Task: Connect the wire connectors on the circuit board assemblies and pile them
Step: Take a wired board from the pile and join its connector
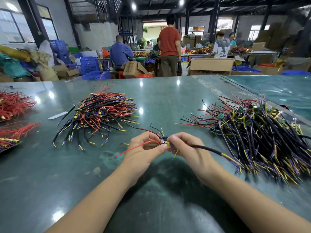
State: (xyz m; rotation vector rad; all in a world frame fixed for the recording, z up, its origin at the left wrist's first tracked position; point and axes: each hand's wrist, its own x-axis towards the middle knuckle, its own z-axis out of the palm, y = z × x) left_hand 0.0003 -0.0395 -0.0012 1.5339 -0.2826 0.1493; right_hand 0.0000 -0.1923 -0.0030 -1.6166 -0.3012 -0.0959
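Note:
My left hand (143,148) and my right hand (186,148) meet above the green table, fingertips pinching one small assembly between them. Its yellow connector (167,144) and blue part show between my thumbs. A red wire (134,148) trails left under my left hand. A black sheathed cable (207,148) runs right from my right hand, ending in yellow and purple strands. A pile of wired assemblies (101,113) lies at the left centre. A larger heap with small green circuit boards (255,132) lies to the right.
Bundles of red wires (15,105) and yellow-tipped leads (8,142) sit at the table's left edge. A white strip (58,115) lies beside the left pile. Beyond the far table edge (151,78) stand cardboard boxes, blue crates and several people.

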